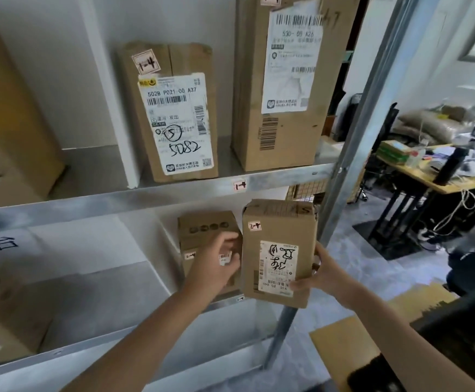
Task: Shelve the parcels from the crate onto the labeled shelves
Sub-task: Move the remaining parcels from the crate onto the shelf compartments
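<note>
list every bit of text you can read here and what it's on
"1-4": pink sticker on the middle box
"502B P021 00 A37", handwritten "5082": that box's shipping label
"530- DB A26": white label on the tall box
"1-4": tag on the shelf edge
"2-4", seemingly: small sticker on the held parcel
Unreadable: fine print, the held parcel's upside-down label, the small box stickers.

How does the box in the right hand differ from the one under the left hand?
The held box is in the air, gripped by the right hand; the shelved box sits on the lower shelf under the left hand. The held box carries a big white label with handwriting; the shelved box shows only small stickers. Both are brown cardboard with a handwritten tag.
</note>
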